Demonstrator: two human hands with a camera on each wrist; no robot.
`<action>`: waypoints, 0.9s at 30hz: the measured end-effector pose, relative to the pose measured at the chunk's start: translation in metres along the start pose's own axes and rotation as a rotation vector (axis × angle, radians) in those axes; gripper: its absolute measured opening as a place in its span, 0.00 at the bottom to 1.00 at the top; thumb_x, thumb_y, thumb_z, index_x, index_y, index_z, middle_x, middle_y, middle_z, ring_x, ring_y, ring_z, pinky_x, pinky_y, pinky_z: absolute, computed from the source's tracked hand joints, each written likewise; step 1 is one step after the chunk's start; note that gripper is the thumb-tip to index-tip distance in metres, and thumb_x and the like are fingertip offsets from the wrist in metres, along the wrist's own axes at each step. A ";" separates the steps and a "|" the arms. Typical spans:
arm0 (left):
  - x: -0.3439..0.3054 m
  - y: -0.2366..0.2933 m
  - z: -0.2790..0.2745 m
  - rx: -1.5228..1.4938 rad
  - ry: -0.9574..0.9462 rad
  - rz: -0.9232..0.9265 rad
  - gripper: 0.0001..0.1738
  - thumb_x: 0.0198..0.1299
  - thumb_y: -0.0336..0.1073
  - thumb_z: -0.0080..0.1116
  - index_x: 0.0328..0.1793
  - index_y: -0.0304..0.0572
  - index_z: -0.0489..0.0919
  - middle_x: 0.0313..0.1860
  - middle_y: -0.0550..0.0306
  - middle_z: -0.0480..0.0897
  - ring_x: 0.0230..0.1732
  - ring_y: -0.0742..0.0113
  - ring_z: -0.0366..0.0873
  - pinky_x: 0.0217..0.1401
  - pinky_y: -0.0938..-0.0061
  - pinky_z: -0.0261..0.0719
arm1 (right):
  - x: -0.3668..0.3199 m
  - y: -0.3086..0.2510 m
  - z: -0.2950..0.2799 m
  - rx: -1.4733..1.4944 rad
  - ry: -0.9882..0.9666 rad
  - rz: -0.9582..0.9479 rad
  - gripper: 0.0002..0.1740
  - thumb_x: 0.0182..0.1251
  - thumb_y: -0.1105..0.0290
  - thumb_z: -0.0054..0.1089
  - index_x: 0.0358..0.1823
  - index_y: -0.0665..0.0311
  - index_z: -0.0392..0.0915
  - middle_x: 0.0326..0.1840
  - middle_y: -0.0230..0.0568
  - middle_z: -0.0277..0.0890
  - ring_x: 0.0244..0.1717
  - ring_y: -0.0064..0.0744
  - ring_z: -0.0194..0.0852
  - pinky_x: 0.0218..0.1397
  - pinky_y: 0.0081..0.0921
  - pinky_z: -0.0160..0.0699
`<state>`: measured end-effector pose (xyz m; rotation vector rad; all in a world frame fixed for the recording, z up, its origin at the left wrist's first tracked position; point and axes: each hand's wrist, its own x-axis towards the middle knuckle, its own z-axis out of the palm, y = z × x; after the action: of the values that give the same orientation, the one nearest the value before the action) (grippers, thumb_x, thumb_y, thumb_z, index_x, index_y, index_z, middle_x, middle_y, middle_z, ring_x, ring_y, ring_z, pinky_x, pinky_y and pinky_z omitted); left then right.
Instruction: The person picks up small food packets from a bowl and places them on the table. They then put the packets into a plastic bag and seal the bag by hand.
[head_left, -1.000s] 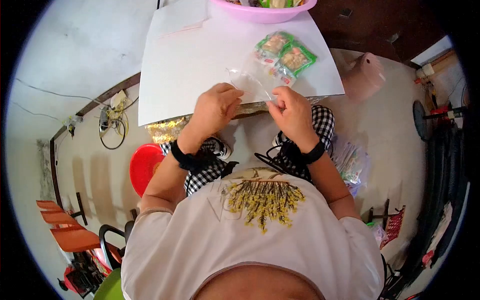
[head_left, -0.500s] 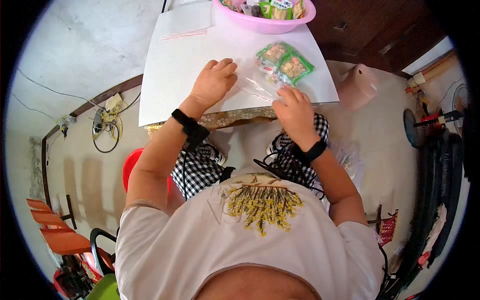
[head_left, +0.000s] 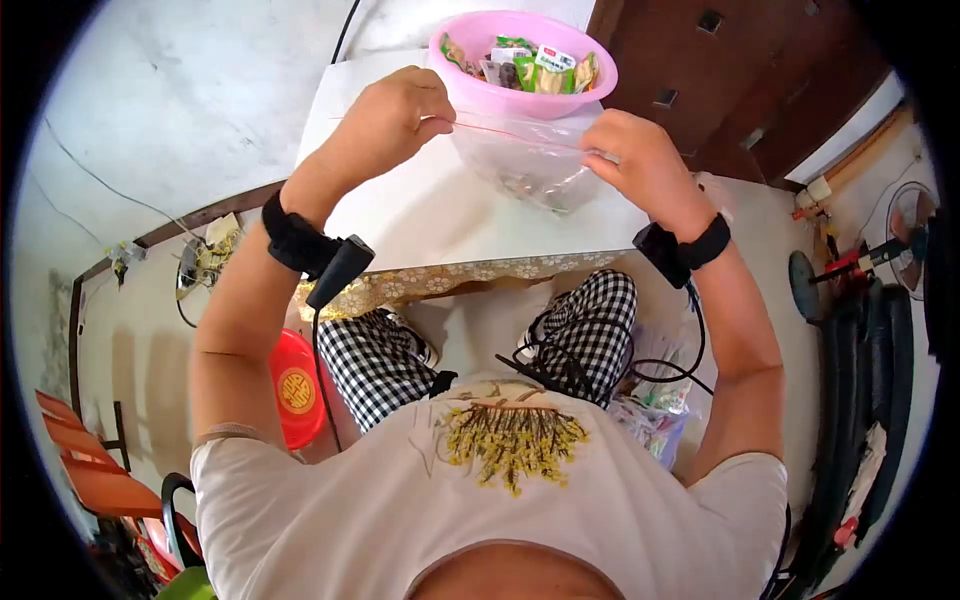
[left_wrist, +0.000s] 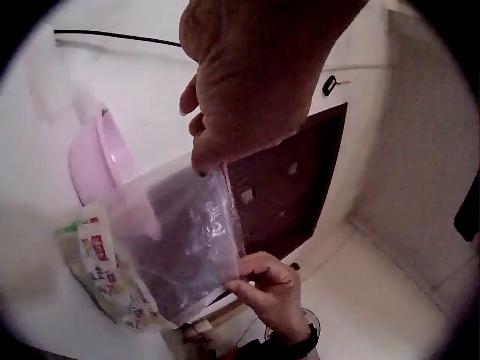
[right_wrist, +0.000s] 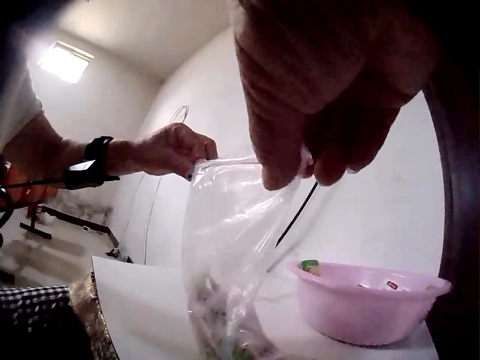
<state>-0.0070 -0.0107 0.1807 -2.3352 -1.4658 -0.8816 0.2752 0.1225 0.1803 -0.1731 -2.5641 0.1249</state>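
Observation:
A clear plastic zip bag (head_left: 520, 150) with a red line along its top edge hangs stretched between both hands over the white table. My left hand (head_left: 395, 115) pinches one top corner between thumb and fingers. The other top corner is pinched by my right hand (head_left: 640, 160). Green-edged snack packets (left_wrist: 105, 274) with printed labels lie at the bottom of the bag, blurred through the plastic in the head view. Beyond the bag stands a pink basin (head_left: 525, 100) holding several small snack packets (head_left: 550, 70).
The white tabletop (head_left: 400, 220) has a patterned gold cloth (head_left: 450, 278) at its near edge. On the floor are a red basin (head_left: 295, 390) at the left and plastic-wrapped packets (head_left: 650, 420) at the right. A fan (head_left: 900, 215) stands at far right.
Both hands have risen and moved forward from the table's near side, lifting the zip bag with its packets. The left hand, empty half a second ago, now pinches a corner.

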 end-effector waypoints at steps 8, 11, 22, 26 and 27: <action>-0.005 0.004 -0.028 -0.063 -0.050 -0.124 0.04 0.52 0.26 0.65 0.32 0.36 0.81 0.30 0.55 0.79 0.32 0.60 0.76 0.36 0.69 0.75 | 0.026 0.003 -0.011 0.170 -0.069 0.046 0.05 0.55 0.74 0.59 0.30 0.67 0.73 0.28 0.43 0.71 0.31 0.44 0.71 0.37 0.33 0.72; -0.009 0.003 -0.034 -0.124 -0.025 -0.179 0.03 0.53 0.25 0.65 0.32 0.36 0.81 0.29 0.57 0.79 0.29 0.65 0.76 0.32 0.72 0.74 | 0.035 -0.001 -0.019 0.270 -0.098 0.093 0.04 0.55 0.76 0.58 0.28 0.68 0.72 0.26 0.43 0.71 0.29 0.42 0.69 0.37 0.30 0.72; -0.010 0.015 -0.053 -0.107 -0.039 -0.268 0.03 0.54 0.26 0.64 0.33 0.36 0.82 0.31 0.54 0.81 0.32 0.62 0.80 0.36 0.72 0.78 | 0.049 -0.001 -0.020 -0.017 -0.223 -0.142 0.03 0.52 0.75 0.58 0.29 0.65 0.75 0.33 0.44 0.75 0.38 0.48 0.75 0.41 0.39 0.73; -0.013 0.017 -0.055 -0.124 -0.039 -0.241 0.03 0.54 0.26 0.64 0.33 0.35 0.81 0.30 0.55 0.80 0.31 0.64 0.78 0.34 0.73 0.76 | 0.052 -0.003 -0.024 0.007 -0.262 -0.127 0.05 0.51 0.74 0.59 0.29 0.65 0.74 0.30 0.44 0.73 0.36 0.48 0.74 0.40 0.38 0.72; -0.014 0.017 -0.055 -0.122 -0.049 -0.235 0.03 0.55 0.26 0.64 0.33 0.35 0.80 0.31 0.57 0.79 0.32 0.66 0.77 0.32 0.74 0.75 | 0.052 -0.003 -0.024 0.019 -0.260 -0.122 0.06 0.50 0.74 0.60 0.29 0.65 0.73 0.29 0.44 0.73 0.36 0.48 0.74 0.40 0.38 0.72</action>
<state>-0.0163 -0.0566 0.2169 -2.3166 -1.7819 -1.0042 0.2448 0.1288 0.2287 0.0078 -2.8225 0.1326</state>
